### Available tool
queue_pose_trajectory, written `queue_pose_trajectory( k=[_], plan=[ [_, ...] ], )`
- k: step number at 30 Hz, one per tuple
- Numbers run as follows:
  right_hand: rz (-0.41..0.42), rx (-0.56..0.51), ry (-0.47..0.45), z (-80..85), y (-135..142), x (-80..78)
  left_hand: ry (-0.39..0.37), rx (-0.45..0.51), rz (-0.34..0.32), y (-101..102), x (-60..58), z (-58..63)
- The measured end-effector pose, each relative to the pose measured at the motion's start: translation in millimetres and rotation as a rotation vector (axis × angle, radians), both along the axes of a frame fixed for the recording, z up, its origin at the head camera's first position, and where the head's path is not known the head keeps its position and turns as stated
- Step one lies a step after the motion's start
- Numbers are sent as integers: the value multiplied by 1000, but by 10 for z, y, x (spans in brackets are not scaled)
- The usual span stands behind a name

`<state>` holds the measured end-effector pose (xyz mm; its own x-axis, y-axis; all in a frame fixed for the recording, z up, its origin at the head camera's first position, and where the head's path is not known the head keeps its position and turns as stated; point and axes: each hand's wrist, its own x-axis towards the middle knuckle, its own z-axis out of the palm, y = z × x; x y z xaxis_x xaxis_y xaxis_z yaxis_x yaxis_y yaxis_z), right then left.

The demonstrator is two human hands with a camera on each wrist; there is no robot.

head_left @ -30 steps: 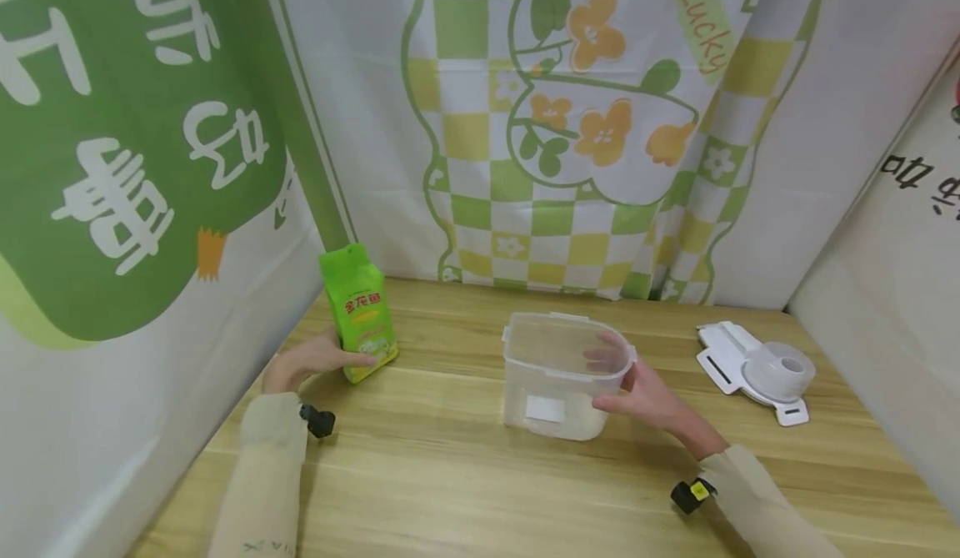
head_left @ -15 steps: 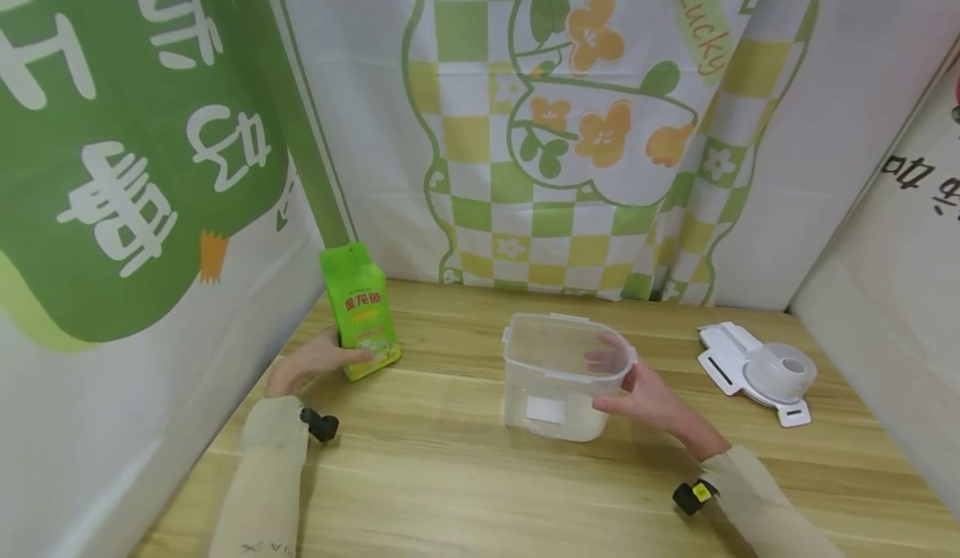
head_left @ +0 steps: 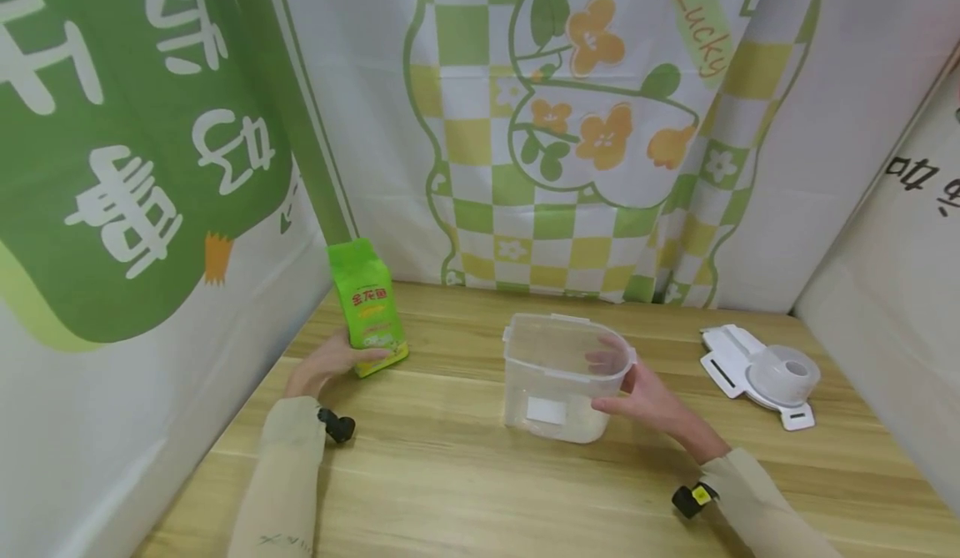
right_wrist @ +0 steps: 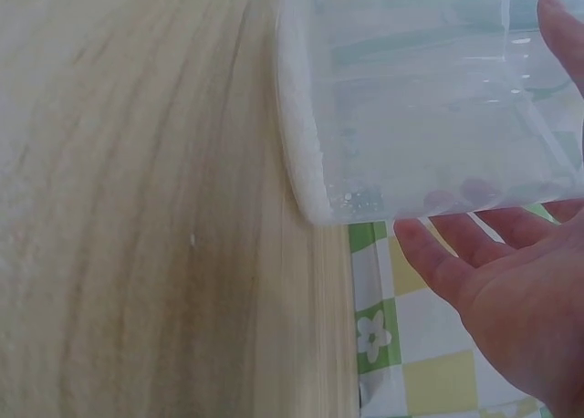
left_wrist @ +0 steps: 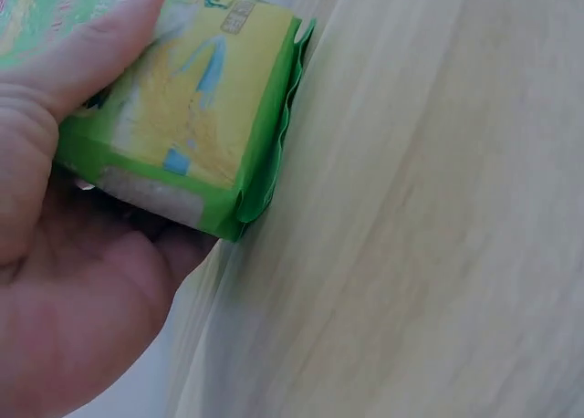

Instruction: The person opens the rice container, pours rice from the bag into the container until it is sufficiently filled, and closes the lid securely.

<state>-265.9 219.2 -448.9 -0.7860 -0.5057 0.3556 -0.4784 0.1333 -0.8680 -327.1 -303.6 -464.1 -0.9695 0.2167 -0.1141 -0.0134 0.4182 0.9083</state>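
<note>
A bright green packet (head_left: 369, 308) with red lettering stands upright at the table's left. My left hand (head_left: 332, 361) holds its lower part, thumb across the front; in the left wrist view the packet's bottom edge (left_wrist: 260, 176) is close over the wood. Mid-table is a clear plastic container (head_left: 555, 366), lidless, with a white label on its front. My right hand (head_left: 651, 398) grips its right side, thumb in front and fingers behind. A thin layer of white grains (right_wrist: 306, 135) covers its bottom in the right wrist view.
At the right of the wooden table (head_left: 450, 491) lies a white lid (head_left: 726, 348) with slotted side clips and a clear round cup (head_left: 783, 374) on it. Fabric-covered walls enclose the table at left, back and right; a checkered cloth (head_left: 551, 220) hangs behind.
My left hand has moved slightly to the right and away from me, bringing the green packet along. The right hand and the container have stayed in place.
</note>
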Motion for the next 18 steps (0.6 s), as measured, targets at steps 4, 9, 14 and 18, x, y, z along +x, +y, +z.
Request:
queue_pose_trajectory(
  k=[4, 9, 14, 18],
  plan=[
    [-7, -1, -3, -7, 6, 2, 26, -6, 21, 50, -33, -19],
    [-6, -3, 5, -33, 5, 4, 20, -11, 68, 72, -35, -26],
    [-14, -7, 35, -40, -1, -16, 30, 24, 107, 90, -40, -6],
    [-14, 4, 31, -21, 1, -18, 19, 65, 140, 122, -33, 39]
  ],
)
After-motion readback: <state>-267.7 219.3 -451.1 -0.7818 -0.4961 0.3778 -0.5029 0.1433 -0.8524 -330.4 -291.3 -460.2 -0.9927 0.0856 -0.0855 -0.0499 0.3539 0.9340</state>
